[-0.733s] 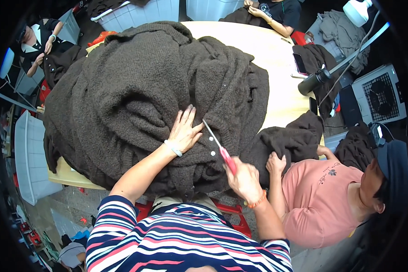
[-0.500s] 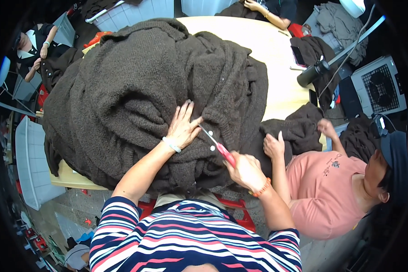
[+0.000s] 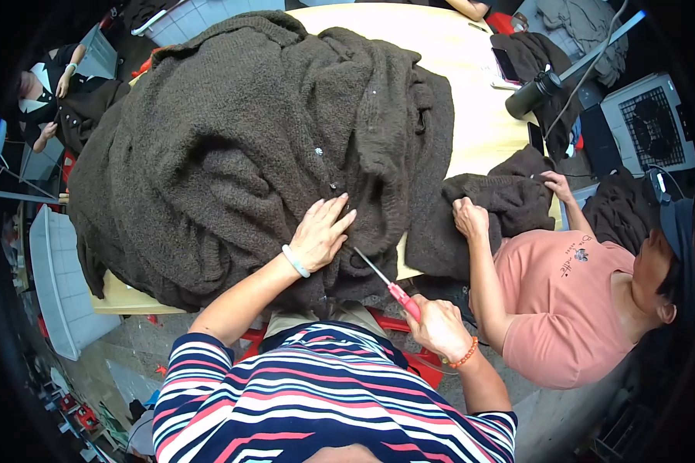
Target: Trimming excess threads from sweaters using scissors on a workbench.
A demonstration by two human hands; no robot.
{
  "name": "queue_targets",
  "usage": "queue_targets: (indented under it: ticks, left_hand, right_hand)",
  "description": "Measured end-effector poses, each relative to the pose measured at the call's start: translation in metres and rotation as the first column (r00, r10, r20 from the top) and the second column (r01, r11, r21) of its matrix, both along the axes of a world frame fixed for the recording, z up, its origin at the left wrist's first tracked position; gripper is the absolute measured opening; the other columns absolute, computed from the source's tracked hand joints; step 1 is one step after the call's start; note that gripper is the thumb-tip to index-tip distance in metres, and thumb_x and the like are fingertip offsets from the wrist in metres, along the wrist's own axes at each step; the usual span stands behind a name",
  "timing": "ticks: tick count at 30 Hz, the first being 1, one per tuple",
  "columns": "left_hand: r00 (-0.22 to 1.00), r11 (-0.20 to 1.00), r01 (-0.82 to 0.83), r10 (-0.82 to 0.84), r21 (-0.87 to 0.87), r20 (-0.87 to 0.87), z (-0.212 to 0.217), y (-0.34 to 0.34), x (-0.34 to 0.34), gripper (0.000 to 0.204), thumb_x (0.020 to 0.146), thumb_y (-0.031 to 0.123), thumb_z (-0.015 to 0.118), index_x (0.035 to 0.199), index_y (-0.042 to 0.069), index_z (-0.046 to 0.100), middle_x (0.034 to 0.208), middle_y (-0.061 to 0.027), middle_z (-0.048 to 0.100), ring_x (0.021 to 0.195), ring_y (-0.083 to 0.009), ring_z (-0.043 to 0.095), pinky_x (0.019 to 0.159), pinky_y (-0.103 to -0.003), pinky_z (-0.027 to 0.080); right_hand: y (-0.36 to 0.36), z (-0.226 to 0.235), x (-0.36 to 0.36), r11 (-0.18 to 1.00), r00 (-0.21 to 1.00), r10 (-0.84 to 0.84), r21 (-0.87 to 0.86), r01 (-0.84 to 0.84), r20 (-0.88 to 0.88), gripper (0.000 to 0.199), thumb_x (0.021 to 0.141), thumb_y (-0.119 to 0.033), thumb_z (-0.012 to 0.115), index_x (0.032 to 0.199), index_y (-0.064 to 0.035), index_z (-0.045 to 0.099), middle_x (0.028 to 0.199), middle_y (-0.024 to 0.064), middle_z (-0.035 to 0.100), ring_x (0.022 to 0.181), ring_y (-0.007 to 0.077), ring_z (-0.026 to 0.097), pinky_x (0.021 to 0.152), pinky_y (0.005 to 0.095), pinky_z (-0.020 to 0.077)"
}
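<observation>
Two hands at work: your left hand (image 3: 320, 231) lies flat, fingers spread, pressing on the dark brown knitted garment (image 3: 239, 147) heaped over the pale wooden table (image 3: 471, 85). Your right hand (image 3: 439, 328) is clamped round the red handles of the scissors (image 3: 386, 282), blades pointing up toward the knit's near edge, just beside your left fingers. To your right, a person in a pink shirt (image 3: 552, 301) grips another dark piece (image 3: 494, 204).

A garment workshop: heaped dark knitwear (image 3: 255, 131) covers the shared worktable (image 3: 463, 69), more sweaters (image 3: 510, 201) lie at three o'clock, co-workers sit around it.
</observation>
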State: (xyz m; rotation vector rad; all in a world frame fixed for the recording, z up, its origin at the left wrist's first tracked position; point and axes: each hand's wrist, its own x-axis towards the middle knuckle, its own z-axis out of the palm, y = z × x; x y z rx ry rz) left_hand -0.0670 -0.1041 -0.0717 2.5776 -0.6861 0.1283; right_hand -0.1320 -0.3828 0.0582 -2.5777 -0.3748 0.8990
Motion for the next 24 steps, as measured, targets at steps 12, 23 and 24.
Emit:
queue_targets:
  ticks: [12,23,24]
  left_hand:
    - [0.910,0.868,-0.361,0.408,-0.340,0.075,0.063,0.001,0.034,0.022,0.084,0.012,0.073,0.102,0.004,0.064,0.093,-0.0122,0.061,0.076,-0.0297,0.065,0.068,-0.039,0.053]
    - [0.955,0.887,-0.288,0.241,-0.361,-0.170,-0.010,0.024,0.051,0.019,0.080,0.004,0.070,0.097,0.005,0.063,0.086,-0.0142,0.062,0.081,-0.0357,0.065,0.071,-0.043,0.053]
    - [0.939,0.861,-0.345,0.317,-0.375,-0.136,-0.008,0.021,0.049,0.021,0.080,0.003,0.071,0.100,0.004,0.063,0.085,-0.0123,0.061,0.072,-0.0287,0.063,0.067,-0.037,0.052]
  right_hand:
    - [-0.006,-0.007,0.008,0.952,0.969,-0.101,0.304,0.029,0.225,0.015,0.088,-0.012,0.060,0.102,-0.0052,0.060,0.080,0.0201,0.067,0.077,0.0408,0.067,0.069,0.0502,0.0530]
    - [0.011,-0.004,0.021,0.985,0.987,0.010,0.166,-0.037,0.159,0.016,0.090,-0.019,0.062,0.095,-0.0043,0.062,0.068,0.0221,0.064,0.069,0.0426,0.065,0.064,0.0501,0.0529]
    - [0.013,-0.001,0.025,0.981,0.978,-0.058,0.194,0.018,0.202,0.015,0.091,-0.019,0.062,0.095,-0.0040,0.062,0.069,0.0225,0.064,0.069,0.0427,0.066,0.065,0.0506,0.0528]
